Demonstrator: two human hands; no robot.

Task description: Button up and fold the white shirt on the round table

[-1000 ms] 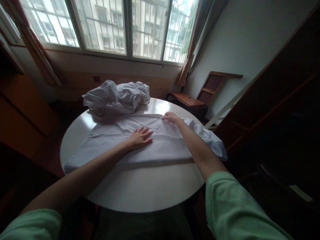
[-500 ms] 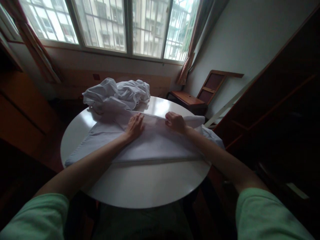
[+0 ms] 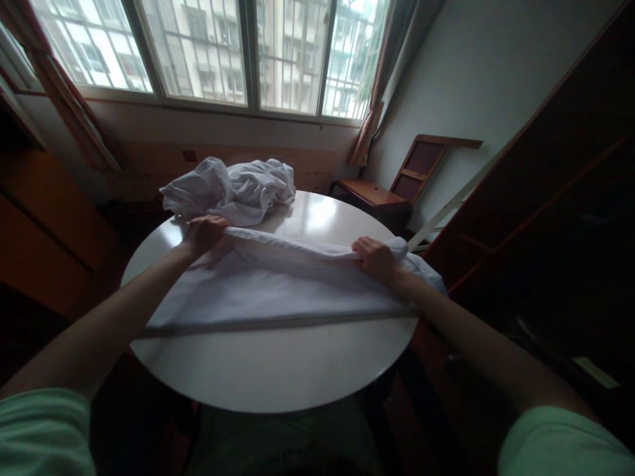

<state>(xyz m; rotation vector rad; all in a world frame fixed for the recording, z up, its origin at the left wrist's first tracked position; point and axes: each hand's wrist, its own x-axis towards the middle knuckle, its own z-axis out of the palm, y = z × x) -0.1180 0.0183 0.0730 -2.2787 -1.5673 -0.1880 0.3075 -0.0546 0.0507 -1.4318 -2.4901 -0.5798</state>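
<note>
A white cloth [image 3: 278,284] lies folded lengthwise across the round white table [image 3: 278,370], its right end hanging over the table's edge. My left hand [image 3: 206,235] is closed on the cloth's far edge at the left. Farther right, my right hand [image 3: 374,256] grips the same far edge. Between my hands that edge is stretched and slightly raised. Which kind of garment or linen it is, I cannot tell. Just beyond my left hand sits a crumpled heap of white fabric [image 3: 233,188] at the table's back left.
Behind the table runs a wide barred window [image 3: 248,59] with tied curtains [image 3: 367,135]. A wooden chair [image 3: 377,192] stands at the back right by the wall. Dark wooden furniture [image 3: 496,244] rises on the right, and an orange-brown cabinet [image 3: 44,225] on the left.
My hands have moved apart along the cloth, the left one outward to the left and the right one a little rightward. The far edge is now pulled straighter and lifted.
</note>
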